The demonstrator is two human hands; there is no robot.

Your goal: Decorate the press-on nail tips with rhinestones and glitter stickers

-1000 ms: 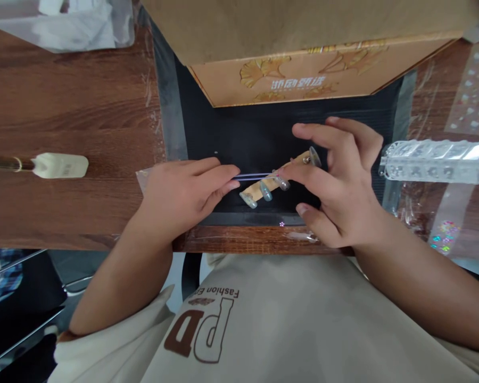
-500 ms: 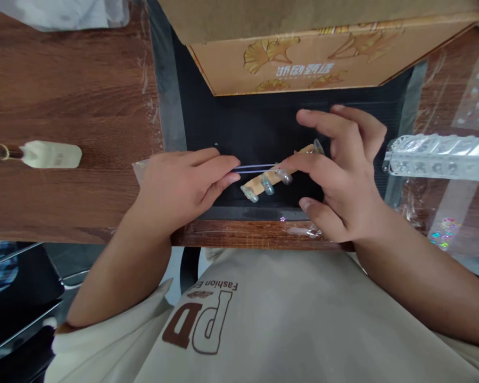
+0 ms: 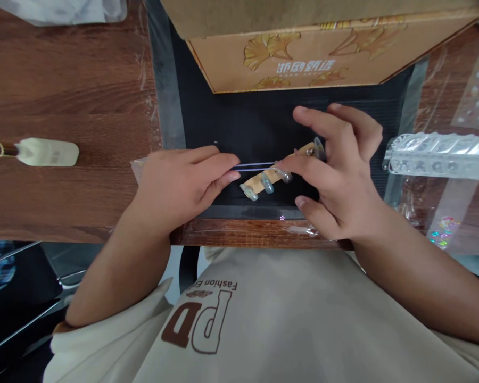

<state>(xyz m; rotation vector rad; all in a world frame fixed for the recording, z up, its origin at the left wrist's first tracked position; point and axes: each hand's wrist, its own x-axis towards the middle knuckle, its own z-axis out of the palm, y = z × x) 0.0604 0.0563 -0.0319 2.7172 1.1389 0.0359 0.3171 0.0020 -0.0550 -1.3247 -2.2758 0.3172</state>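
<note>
My left hand point(image 3: 183, 186) is closed on a pair of thin purple tweezers point(image 3: 254, 167), whose tips point right. On the black mat point(image 3: 231, 122) lies a tan strip point(image 3: 257, 183) carrying several shiny grey-blue false nails point(image 3: 267, 183). My right hand point(image 3: 339, 175) has its fingers spread, and its index fingertip presses at one nail on the strip beside the tweezer tips. What lies under that fingertip is hidden. The strip slants up to the right, partly behind the index finger.
Behind the mat stands a cardboard box point(image 3: 303, 64) with ginkgo leaves. At right are a clear plastic case point(image 3: 443, 157) and colourful sequins point(image 3: 445, 231). A pale bottle point(image 3: 48, 152) lies at left. One small pink flower piece point(image 3: 282, 218) sits near the table's front edge.
My right index fingertip has shifted slightly left, onto the nail by the tweezer tips. The pink speck seen there before no longer shows. My left hand keeps its hold.
</note>
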